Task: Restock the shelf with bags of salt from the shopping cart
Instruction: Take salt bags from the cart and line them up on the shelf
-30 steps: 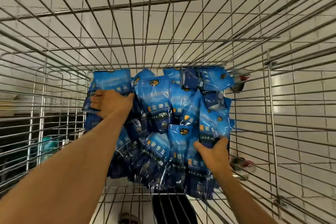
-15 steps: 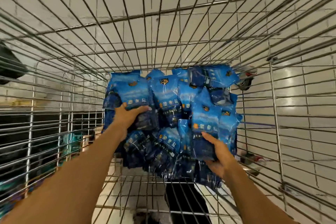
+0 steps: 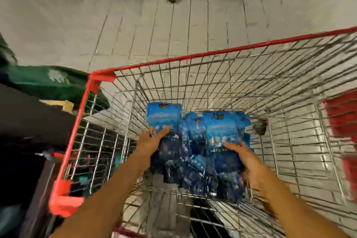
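Observation:
Several blue salt bags lie heaped on the floor of a wire shopping cart (image 3: pixel 195 58) with a red rim. My left hand (image 3: pixel 152 140) grips the lower edge of one salt bag (image 3: pixel 164 117), which stands lifted above the heap at its left. At the heap's right side my right hand (image 3: pixel 244 158) holds another salt bag (image 3: pixel 222 131), thumb across its front. The remaining pile (image 3: pixel 193 166) sits between and below my hands. The frame is blurred by motion.
The cart's red-capped corners (image 3: pixel 63 205) stand at my left. A dark shelf unit (image 3: pixel 29 121) with a green pack (image 3: pixel 48 81) borders the cart's left side. Grey tiled floor (image 3: pixel 173 25) stretches ahead. A red panel (image 3: pixel 343 118) shows at the right wall.
The view has swung up and back, so the cart's red rim and the floor now show. Both hands have lifted their bags higher out of the heap.

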The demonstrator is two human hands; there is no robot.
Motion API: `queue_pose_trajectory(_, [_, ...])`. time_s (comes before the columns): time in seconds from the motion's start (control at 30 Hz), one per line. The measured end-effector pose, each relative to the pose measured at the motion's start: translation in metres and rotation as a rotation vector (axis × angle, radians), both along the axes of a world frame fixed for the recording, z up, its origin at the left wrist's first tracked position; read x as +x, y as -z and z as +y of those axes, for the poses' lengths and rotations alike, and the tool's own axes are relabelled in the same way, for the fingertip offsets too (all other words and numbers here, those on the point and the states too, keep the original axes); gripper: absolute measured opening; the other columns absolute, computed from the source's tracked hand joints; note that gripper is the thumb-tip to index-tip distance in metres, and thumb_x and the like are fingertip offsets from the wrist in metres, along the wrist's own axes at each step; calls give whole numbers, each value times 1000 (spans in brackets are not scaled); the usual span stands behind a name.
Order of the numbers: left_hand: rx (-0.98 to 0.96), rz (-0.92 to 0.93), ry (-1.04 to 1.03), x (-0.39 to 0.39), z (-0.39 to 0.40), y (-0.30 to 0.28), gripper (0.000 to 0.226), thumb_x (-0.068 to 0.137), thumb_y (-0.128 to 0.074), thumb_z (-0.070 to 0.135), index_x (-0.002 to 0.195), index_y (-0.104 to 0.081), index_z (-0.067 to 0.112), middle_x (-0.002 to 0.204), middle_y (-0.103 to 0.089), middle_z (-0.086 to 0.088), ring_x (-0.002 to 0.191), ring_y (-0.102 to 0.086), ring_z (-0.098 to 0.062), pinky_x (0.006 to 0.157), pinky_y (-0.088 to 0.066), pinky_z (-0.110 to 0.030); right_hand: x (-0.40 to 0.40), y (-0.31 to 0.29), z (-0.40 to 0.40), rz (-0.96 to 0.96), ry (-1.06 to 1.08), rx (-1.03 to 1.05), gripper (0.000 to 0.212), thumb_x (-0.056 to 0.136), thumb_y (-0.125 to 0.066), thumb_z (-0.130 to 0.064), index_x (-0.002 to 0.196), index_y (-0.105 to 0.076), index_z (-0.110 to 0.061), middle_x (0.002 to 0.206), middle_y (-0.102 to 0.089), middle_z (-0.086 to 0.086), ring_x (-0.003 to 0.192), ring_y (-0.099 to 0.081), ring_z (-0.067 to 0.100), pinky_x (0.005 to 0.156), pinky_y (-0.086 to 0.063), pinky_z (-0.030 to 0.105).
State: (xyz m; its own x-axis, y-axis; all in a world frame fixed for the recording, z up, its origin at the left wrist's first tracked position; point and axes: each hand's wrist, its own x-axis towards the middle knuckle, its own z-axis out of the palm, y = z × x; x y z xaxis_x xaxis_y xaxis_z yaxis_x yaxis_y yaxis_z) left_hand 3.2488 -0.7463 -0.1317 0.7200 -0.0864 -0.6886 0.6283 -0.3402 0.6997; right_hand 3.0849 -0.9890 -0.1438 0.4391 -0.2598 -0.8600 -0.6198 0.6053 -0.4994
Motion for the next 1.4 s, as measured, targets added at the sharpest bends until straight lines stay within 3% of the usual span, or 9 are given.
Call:
queue_pose_trajectory(0.07, [-17, -65, -21, -4, 12, -44, 45, 69, -82, 47, 105, -71, 21, 92, -76, 3, 90, -70, -21, 74, -58, -37, 5, -34, 10, -87, 1, -35, 91, 60, -86, -32, 142, -48, -21, 136, -59, 10, 111, -64, 33, 69, -57, 40])
queue_pose_trajectory(0.13, [-65, -109, -46, -13, 28, -85, 38, 68, -83, 46, 97, -71, 25, 85, -76, 11, 85, -70, -11, 77, -56, -33, 8, -76, 25, -158, -23, -62, 100, 63, -87, -31, 150, -36, -26, 144, -53, 8, 115, -62, 35, 78, -58, 45])
queue_pose_trajectory(0.27, [-211, -219, -127, -40, 64, -161, 35, 71, -82, 43, 100, -74, 24, 99, -77, 1, 98, -71, -26, 90, -55, -47, 7, -152, 65, -297, -54, -153, 108, 55, -86, -48, 150, -36, -32, 150, -42, -7, 125, -56, 29, 96, -52, 53])
queue_pose_trajectory(0.33, [-256, -312, -167, -53, 83, -198, 26, 76, -81, 31, 99, -74, 21, 102, -76, 2, 97, -72, -21, 81, -58, -35, 5, -183, 86, -391, -49, -190, 106, 50, -86, -55, 145, -46, -27, 147, -45, -8, 134, -48, 29, 107, -42, 57])
queue_pose_trajectory(0.4, [-291, -391, -211, -67, 106, -236, 19, 78, -79, 22, 96, -74, 18, 101, -76, 1, 91, -73, -12, 76, -58, -27, 3, -213, 109, -491, -63, -214, 94, 45, -85, -59, 130, -61, -26, 132, -59, -9, 125, -57, 25, 106, -44, 55])
queue_pose_trajectory(0.5, [-343, -451, -213, -93, 146, -290, 28, 76, -79, 27, 102, -76, 18, 106, -75, -6, 100, -71, -27, 93, -54, -49, 5, -257, 146, -655, -186, -231, 66, 56, -81, -58, 114, -71, -26, 112, -74, -5, 106, -69, 18, 99, -51, 52])
queue_pose_trajectory(0.7, [-337, -646, -344, -142, 223, -379, 43, 63, -82, 40, 101, -76, 20, 103, -76, -11, 89, -74, -31, 77, -59, -51, 16, -342, 223, -959, -336, -168, 37, 61, -80, -37, 93, -79, -20, 92, -78, 4, 79, -76, 17, 57, -57, 22])
queue_pose_trajectory(0.97, [-226, -955, -589, -213, 322, -474, 44, 59, -82, 44, 98, -77, 24, 103, -76, -3, 90, -74, -21, 65, -58, -31, 31, -442, 338, -1256, -612, 6, 41, 65, -82, -36, 100, -75, -14, 100, -76, 15, 89, -74, 32, 66, -60, 34])
queue_pose_trajectory(1.4, [-11, -1267, -964, -357, 459, -601, 44, 63, -80, 32, 102, -75, 12, 102, -76, -3, 88, -73, -16, 67, -58, -28, 4, -578, 542, -1507, -1081, 393, 45, 65, -81, -30, 105, -74, -11, 106, -75, 13, 93, -74, 26, 72, -60, 35])
